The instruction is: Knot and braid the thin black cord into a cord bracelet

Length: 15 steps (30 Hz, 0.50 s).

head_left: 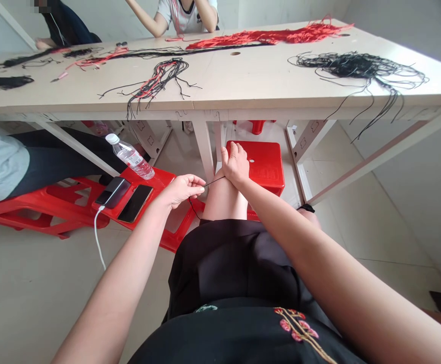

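My left hand (184, 188) pinches the end of a thin black cord (211, 182) just left of my raised knee (224, 197). The cord runs taut to my right hand (236, 164), which lies palm down on top of the knee with its fingers closed over the cord's other end. A short loop of the cord hangs below my left hand. Both hands are below the front edge of the long table (220, 96).
Bundles of red cords (269, 35) and black cords (356, 65) lie on the table. A red stool (263, 164) stands under it. Another red stool (155, 177) at left holds a water bottle (131, 156) and two phones (124, 197). Other people sit at left and across.
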Motion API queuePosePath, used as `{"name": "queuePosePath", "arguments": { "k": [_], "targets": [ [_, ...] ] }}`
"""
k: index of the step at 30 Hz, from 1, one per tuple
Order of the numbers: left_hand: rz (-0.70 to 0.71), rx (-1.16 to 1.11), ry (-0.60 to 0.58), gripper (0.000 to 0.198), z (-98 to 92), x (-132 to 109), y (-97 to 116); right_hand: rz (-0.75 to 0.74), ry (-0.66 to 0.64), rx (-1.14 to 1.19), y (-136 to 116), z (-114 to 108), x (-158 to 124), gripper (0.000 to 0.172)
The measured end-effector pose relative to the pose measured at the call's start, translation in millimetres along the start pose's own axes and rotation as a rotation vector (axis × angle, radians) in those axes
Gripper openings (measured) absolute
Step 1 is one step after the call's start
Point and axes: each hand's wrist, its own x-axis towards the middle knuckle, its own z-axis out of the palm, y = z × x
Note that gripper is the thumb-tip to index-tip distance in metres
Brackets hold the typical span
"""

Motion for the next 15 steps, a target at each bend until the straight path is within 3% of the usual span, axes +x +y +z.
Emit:
{"name": "queuePosePath", "arguments": {
  "k": [6, 11, 15],
  "targets": [
    [-0.025, -0.097, 0.025, 0.013, -1.0, -0.7, -1.7, -0.002, 0.001, -0.020, -0.7, 0.0, -1.3, 0.056],
    [-0.064, -0.046, 0.053, 0.010, 0.6, -1.9, -0.1, 0.007, -0.001, -0.013, -1.1, -0.5, -1.9, 0.055],
    [-0.060, -0.066, 0.016, 0.015, -1.6, -4.3, -0.8, 0.019, -0.009, 0.010, -1.6, -1.7, -2.6, 0.054]
  ]
}}
